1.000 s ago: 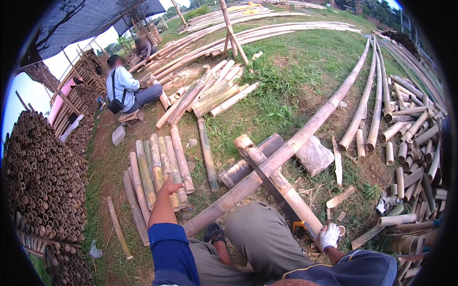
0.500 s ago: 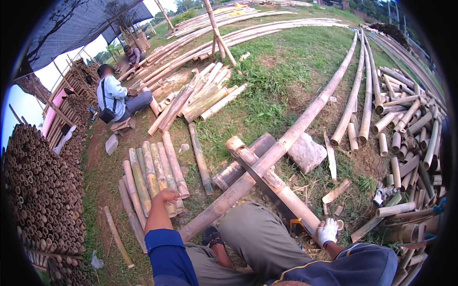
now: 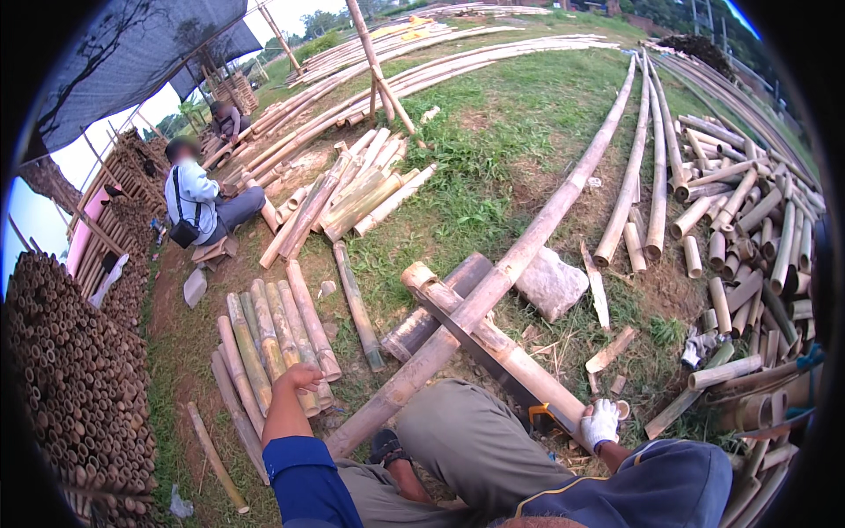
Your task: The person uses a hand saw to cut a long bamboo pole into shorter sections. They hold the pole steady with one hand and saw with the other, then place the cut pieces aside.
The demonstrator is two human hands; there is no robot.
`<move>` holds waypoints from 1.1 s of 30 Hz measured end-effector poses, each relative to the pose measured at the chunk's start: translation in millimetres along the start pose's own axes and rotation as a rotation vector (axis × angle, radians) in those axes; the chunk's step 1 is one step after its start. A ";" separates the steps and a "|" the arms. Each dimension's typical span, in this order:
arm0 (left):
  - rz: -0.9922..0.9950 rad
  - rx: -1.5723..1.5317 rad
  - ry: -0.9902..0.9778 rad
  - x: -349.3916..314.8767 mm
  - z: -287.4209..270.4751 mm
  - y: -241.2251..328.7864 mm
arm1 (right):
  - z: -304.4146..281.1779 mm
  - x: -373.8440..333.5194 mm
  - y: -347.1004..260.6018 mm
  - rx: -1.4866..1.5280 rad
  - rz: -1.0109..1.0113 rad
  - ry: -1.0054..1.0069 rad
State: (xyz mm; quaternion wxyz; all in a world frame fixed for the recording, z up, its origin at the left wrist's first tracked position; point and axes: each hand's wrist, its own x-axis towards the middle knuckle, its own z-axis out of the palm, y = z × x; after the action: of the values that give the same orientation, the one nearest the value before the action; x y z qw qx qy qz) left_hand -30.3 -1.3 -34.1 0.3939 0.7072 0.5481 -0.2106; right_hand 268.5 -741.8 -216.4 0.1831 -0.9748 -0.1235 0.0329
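At lower right | bamboo end (image 3: 624,409) within closed right grip (image 3: 601,424) | left grip (image 3: 302,378): can't tell

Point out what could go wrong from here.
The blade could nick the knee, which is close beside it. The pole might roll or shift, since the left hand is off it.
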 end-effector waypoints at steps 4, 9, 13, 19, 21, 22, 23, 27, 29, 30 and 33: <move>-0.009 0.018 -0.007 1.4 -2.0 -2.1 | 7.5 1.1 3.3 -0.003 -0.034 0.037; -0.008 0.018 -0.016 -0.3 -1.4 -5.4 | 5.6 0.9 2.9 -0.030 -0.041 0.041; -0.014 0.027 -0.022 0.1 -2.9 -3.6 | 8.8 -0.4 5.9 -0.022 -0.046 0.064; -0.019 0.006 -0.005 -8.8 -3.1 -3.9 | 6.3 3.8 1.0 -0.042 -0.060 0.055; -0.025 0.009 -0.015 -11.0 -3.1 6.3 | 3.9 1.1 1.4 -0.039 -0.061 0.072; -0.017 0.014 -0.016 -9.8 -3.3 8.8 | 2.6 -0.3 1.4 -0.024 -0.053 0.063; -0.007 0.021 -0.018 -6.7 -4.6 8.4 | 1.2 -1.6 1.1 -0.008 -0.041 0.056; -0.007 0.032 -0.043 2.1 -6.1 6.9 | 7.3 -2.6 9.0 -0.041 -0.033 0.075; -0.015 -0.029 -0.037 8.0 -12.1 -19.0 | -8.5 3.8 -11.7 -0.059 -0.038 0.023; -0.001 -0.028 -0.061 16.5 -7.3 -17.3 | -5.0 -0.6 1.9 -0.061 -0.046 0.068; -0.016 -0.048 -0.039 12.5 -8.6 -10.5 | -4.1 1.2 -2.2 -0.042 -0.041 0.060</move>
State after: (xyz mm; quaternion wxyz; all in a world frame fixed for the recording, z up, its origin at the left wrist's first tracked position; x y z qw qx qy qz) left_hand -37.5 14.1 -41.5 0.4194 0.6890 0.5509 -0.2142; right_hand 269.6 -740.9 -211.8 0.1666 -0.9762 -0.1388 -0.0026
